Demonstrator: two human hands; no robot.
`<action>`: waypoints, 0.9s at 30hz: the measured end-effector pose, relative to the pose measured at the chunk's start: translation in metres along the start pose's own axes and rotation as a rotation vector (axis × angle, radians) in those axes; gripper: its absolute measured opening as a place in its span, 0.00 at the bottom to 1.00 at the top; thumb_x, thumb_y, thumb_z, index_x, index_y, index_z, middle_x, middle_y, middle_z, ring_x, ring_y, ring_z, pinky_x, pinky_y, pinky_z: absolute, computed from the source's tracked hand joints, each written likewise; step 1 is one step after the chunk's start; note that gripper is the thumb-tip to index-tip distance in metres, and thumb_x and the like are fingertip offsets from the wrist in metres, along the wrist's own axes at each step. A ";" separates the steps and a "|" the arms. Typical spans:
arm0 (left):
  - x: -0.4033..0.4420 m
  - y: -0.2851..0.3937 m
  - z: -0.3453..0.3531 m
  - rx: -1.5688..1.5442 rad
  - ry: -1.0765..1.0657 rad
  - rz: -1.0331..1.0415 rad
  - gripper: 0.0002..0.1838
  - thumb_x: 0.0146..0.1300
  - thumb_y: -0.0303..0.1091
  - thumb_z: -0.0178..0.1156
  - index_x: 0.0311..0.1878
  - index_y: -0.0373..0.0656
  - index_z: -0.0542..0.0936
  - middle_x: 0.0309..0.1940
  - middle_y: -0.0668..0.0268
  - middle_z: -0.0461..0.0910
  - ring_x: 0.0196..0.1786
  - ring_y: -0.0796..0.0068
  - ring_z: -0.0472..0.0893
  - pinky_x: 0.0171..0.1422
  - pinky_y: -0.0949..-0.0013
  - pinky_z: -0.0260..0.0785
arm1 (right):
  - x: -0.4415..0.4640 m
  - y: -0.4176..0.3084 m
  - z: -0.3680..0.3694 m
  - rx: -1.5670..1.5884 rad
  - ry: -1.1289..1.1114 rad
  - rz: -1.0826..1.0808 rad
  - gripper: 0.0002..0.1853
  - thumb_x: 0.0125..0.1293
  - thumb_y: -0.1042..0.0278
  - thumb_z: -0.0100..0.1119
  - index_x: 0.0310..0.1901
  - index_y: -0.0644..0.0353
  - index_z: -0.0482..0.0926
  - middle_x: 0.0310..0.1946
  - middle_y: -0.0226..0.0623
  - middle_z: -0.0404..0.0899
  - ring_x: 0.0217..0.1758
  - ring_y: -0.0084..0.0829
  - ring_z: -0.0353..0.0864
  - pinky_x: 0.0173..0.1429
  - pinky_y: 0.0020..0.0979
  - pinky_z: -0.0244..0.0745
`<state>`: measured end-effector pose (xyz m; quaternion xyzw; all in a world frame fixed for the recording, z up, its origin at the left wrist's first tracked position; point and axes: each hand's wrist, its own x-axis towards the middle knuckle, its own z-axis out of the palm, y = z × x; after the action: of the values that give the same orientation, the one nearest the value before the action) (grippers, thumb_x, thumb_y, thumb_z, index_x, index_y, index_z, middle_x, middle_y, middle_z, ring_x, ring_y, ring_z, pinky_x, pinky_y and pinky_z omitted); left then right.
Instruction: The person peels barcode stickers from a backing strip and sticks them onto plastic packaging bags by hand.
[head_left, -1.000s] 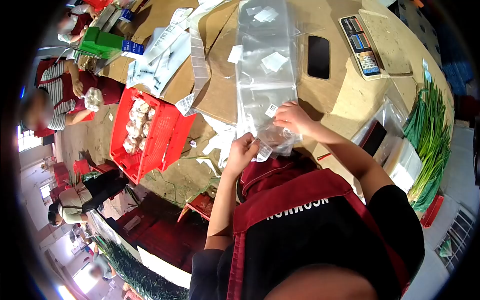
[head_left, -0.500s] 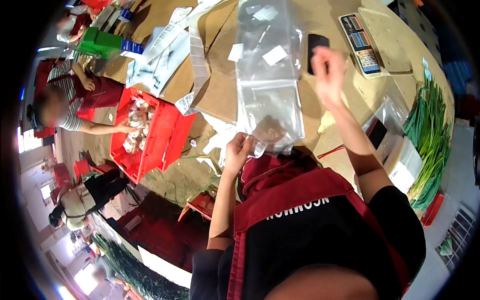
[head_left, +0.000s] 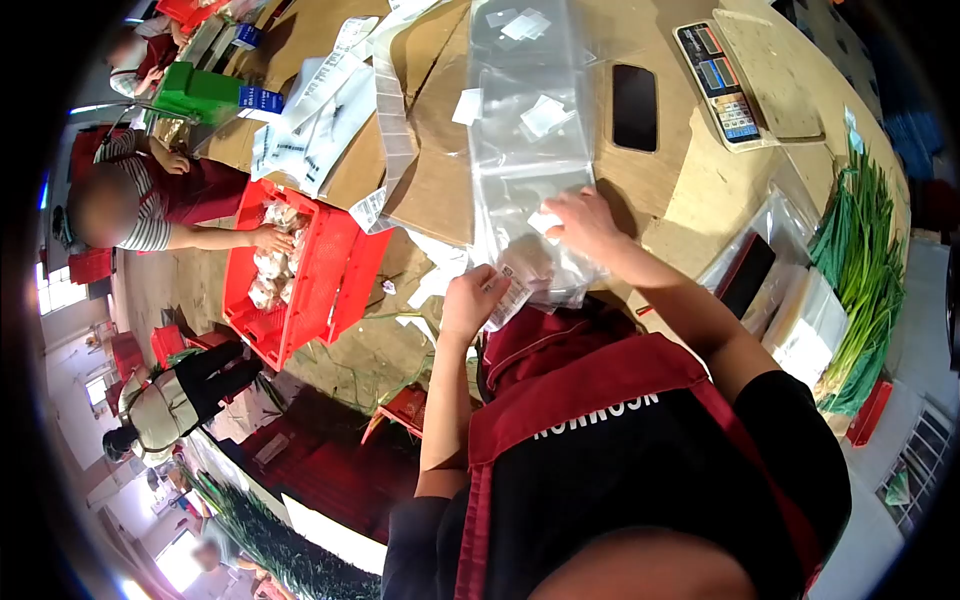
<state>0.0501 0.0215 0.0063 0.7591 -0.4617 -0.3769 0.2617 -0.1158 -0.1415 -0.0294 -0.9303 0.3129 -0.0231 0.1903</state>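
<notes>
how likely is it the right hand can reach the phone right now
Probably yes: nothing covers the phone, and only bare tabletop shows between it and the right hand, though that hand seems to hold a white label.

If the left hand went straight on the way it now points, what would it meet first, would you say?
Most likely the clear plastic bags, just ahead of the left hand, though the depth is unclear.

Pretty bright tabletop [head_left: 715, 200], some glare on the plastic [head_left: 530, 150], lower-left window [head_left: 178, 560] blown out, heavy fisheye warp, black corners.
</notes>
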 end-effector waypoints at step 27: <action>-0.003 0.013 0.013 -0.438 -0.247 0.093 0.09 0.58 0.24 0.60 0.42 0.34 0.75 0.24 0.71 0.75 0.29 0.84 0.71 0.32 0.78 0.65 | -0.031 -0.024 -0.012 1.215 -0.383 0.053 0.10 0.55 0.66 0.65 0.24 0.61 0.75 0.22 0.29 0.76 0.25 0.19 0.72 0.29 0.21 0.66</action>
<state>0.0323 0.0181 0.0099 0.6106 -0.4319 -0.5454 0.3784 -0.1285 -0.1098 -0.0071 -0.6360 0.2274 -0.0249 0.7370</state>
